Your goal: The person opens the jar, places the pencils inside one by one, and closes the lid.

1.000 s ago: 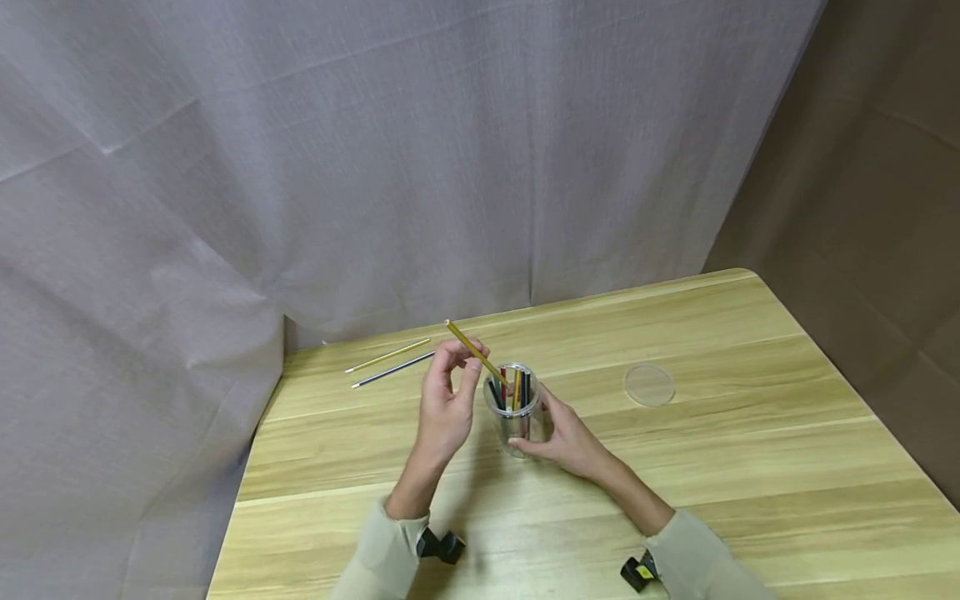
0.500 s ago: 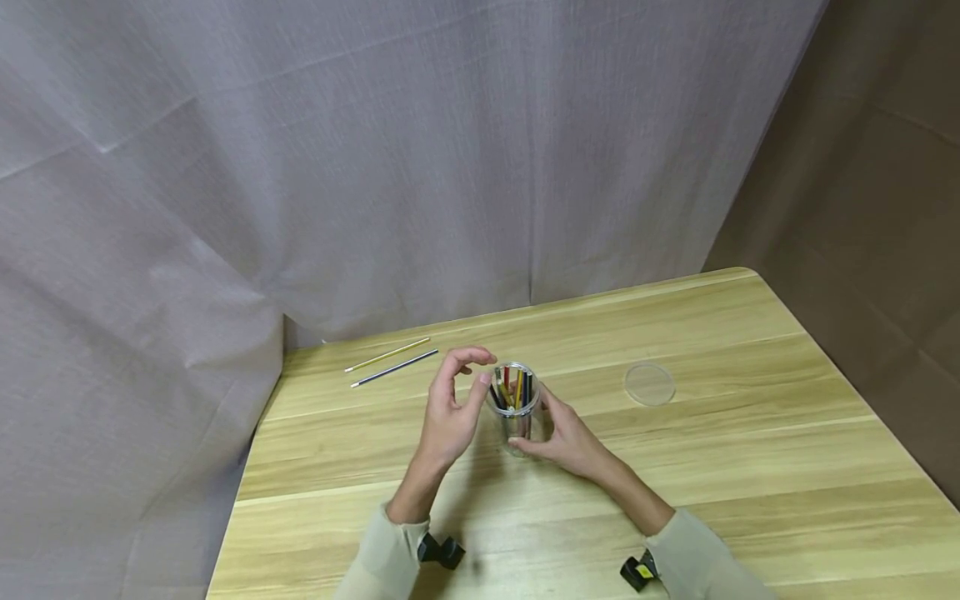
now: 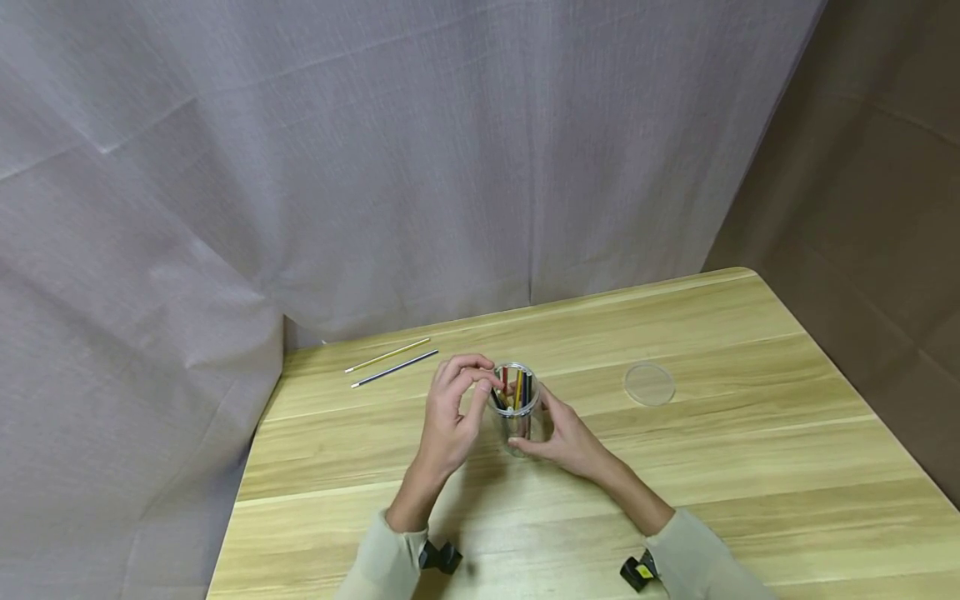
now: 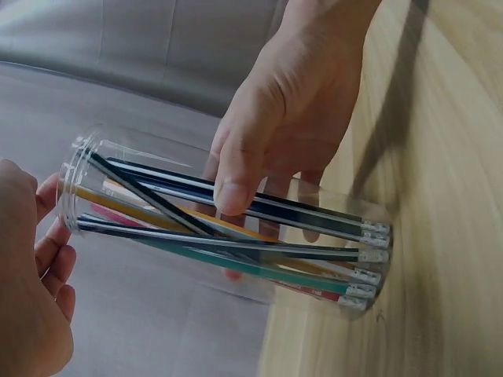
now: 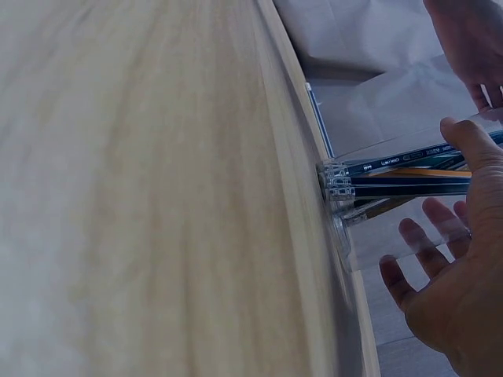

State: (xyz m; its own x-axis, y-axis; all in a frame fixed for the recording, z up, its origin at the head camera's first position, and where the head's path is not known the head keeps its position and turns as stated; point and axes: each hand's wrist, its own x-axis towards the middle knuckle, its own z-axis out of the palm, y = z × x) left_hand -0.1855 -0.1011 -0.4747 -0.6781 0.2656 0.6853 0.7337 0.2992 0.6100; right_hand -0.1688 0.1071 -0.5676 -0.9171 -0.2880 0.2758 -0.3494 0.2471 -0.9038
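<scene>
A clear plastic jar (image 3: 517, 426) stands upright on the wooden table, uncovered at the top. Several pencils (image 4: 306, 253) in dark, yellow, green and red lean inside it, their eraser ends at the bottom. Wrapped round the jar's lower side is my right hand (image 3: 567, 442), thumb in front and fingers behind. My left hand (image 3: 448, 421) is at the jar's left rim, its fingers loosely bent and the index fingertip over the mouth. No pencil shows between the left thumb and fingers.
A yellow pencil (image 3: 387, 355) and a dark blue pencil (image 3: 395, 368) lie side by side at the table's back left. To the right of the jar lies a clear round lid (image 3: 649, 384). Grey cloth (image 3: 420, 167) hangs behind the table (image 3: 750, 450).
The yellow pencil that my left hand held over the jar has gone in and been let go. Left fingers have since shifted onto the jar's mouth. My right hand keeps its grip.
</scene>
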